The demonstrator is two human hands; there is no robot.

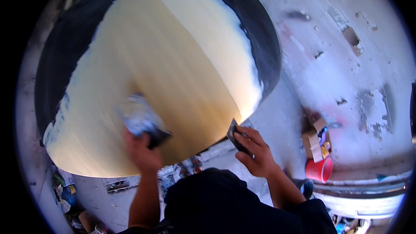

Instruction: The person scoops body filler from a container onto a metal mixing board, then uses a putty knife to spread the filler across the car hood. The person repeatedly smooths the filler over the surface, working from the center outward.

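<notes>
A large curved panel (143, 52), like a car hood, lies in front of me. Cream-yellow filler covers most of it, with a paler band (208, 26) at the far right and bare dark paint (260, 34) around the sides. My left hand (145, 154) is closed on a dark flat plate (143, 119) smeared with whitish paste, over the panel's near part; motion blurs it. My right hand (255, 154) pinches a thin dark spreader (236, 136) between thumb and fingers, beside the panel's near right edge. Whether either tool touches the panel I cannot tell.
On the stained grey floor to the right stand an open cardboard box (314, 143) and a red bucket (320, 170). A light-coloured car part (364, 206) lies at the lower right. Assorted bags and boxes (67, 195) sit at the lower left.
</notes>
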